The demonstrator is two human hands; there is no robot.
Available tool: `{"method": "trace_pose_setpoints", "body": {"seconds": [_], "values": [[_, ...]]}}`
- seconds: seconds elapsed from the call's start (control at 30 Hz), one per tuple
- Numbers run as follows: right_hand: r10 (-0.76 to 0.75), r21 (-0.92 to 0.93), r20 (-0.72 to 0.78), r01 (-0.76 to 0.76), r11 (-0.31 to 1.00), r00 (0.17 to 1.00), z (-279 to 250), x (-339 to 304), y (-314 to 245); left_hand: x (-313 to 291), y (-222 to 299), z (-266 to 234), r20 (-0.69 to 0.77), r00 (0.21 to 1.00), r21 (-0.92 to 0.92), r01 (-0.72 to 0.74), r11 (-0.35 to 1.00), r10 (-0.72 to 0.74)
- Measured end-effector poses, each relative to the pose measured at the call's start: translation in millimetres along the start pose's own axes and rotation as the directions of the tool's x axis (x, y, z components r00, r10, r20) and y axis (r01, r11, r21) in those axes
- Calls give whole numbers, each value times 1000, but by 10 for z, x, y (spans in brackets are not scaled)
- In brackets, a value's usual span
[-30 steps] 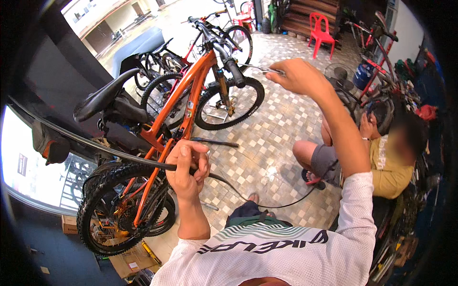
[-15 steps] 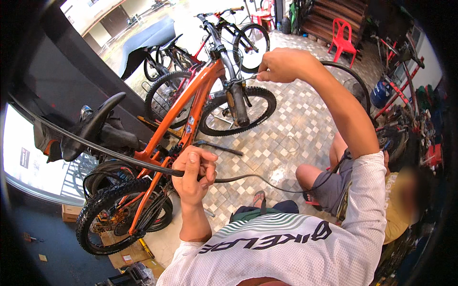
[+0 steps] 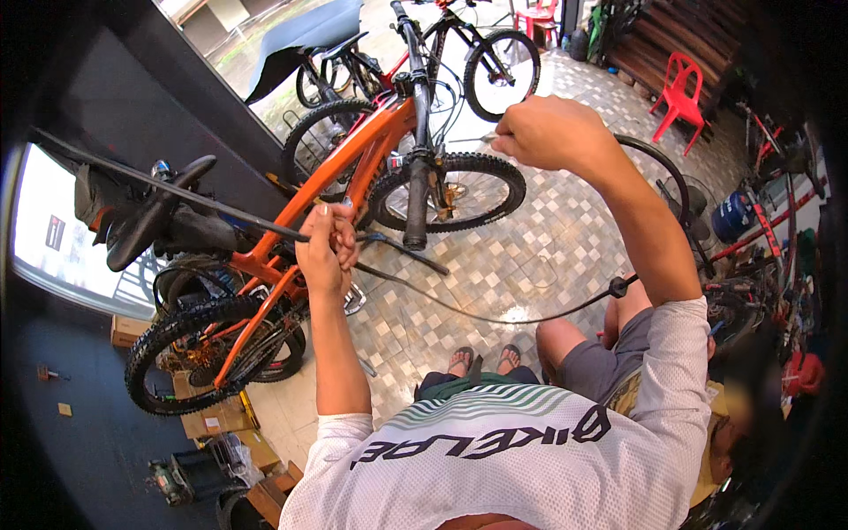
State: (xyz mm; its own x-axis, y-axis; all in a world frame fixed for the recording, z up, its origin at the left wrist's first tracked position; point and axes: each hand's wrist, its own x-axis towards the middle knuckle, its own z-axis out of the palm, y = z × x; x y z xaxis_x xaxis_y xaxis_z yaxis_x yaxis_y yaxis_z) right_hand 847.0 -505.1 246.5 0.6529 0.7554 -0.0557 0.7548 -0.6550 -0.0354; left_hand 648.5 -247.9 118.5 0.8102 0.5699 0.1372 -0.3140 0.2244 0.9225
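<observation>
A long black flexible tube (image 3: 442, 305) comes in from the left edge and reaches my left hand (image 3: 327, 252), whose curled fingers close round it. Beyond that hand the tube sags to the right across the floor, towards a seated person's knees. My right hand (image 3: 552, 132), raised over the floor, is closed in a pinch. A small, thin, pale tip (image 3: 488, 138) sticks out of its fingers; what it belongs to I cannot make out. An orange mountain bike (image 3: 327, 163) stands behind my left hand, its dark handlebar grip (image 3: 416, 203) between my two hands.
Close on my right sits a person in grey shorts (image 3: 587, 360). More bikes (image 3: 503, 75) stand at the back, near a red plastic chair (image 3: 680, 102). A blue gas cylinder (image 3: 733, 216) and bike parts line the right side. Cardboard (image 3: 216, 420) lies at lower left.
The view has shifted. My left hand has moved up and farther from me, still gripping the tube. My right hand stays raised and pinched. Both my feet now show.
</observation>
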Motion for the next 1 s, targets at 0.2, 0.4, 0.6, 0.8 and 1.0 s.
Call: {"method": "trace_pose_setpoints", "body": {"seconds": [0.2,0.4,0.6,0.8,1.0], "values": [[-34,53,-79,39,998,996,147,-87,165,115,-19,205,-74,997,61,-14,998,19],[-105,100,-27,107,989,994,435,-179,260,107,-131,140,-171,985,40,-3,999,10],[-109,100,20,107,989,994,440,-272,187,78,-169,83,-209,978,62,-6,998,19],[-173,20,-2,173,985,985,342,-262,-36,86,-186,-56,-183,982,66,50,997,-37],[-263,-102,-64,256,961,963,314,-176,-236,69,-219,-186,-153,988,36,40,999,-34]]}}
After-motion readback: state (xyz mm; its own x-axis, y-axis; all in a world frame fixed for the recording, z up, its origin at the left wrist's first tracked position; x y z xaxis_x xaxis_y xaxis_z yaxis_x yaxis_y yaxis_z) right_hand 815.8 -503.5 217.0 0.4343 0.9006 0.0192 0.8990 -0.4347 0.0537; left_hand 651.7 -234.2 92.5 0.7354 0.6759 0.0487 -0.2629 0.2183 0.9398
